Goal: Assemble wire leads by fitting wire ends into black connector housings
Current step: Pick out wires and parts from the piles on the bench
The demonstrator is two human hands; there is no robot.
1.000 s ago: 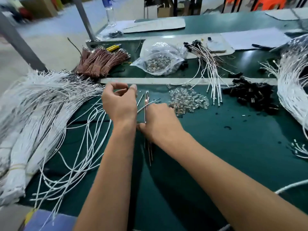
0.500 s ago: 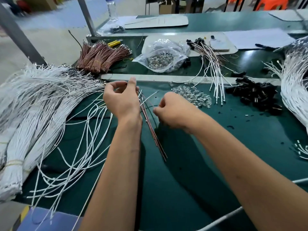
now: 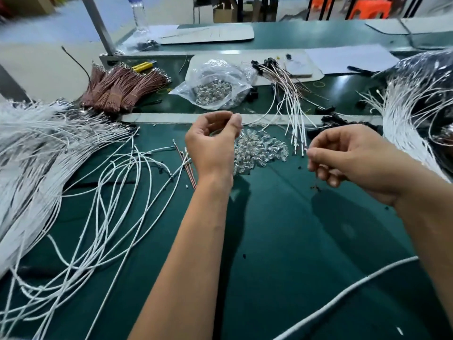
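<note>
My left hand (image 3: 212,143) hovers over the green mat with its fingers curled and the thumb against the forefinger; whether it pinches anything is hidden. A few brown wires (image 3: 186,165) lie on the mat just left of that wrist. My right hand (image 3: 350,159) is off to the right, fingers curled, thumb and forefinger tips together. It is beside the ends of the finished leads (image 3: 297,123). Its fingertips hide whatever may be between them. The black connector housings (image 3: 340,120) are piled just beyond it.
A heap of clear small parts (image 3: 261,149) lies between my hands. Loose white wires (image 3: 81,192) spread over the left, another white bundle (image 3: 414,111) at the right. Brown wire bundles (image 3: 122,88) and a plastic bag of parts (image 3: 213,90) sit on the far strip.
My right hand has moved away from the brown wires to the right, toward the black housings. The brown wires now lie on the mat. My left hand keeps its curled pose.
</note>
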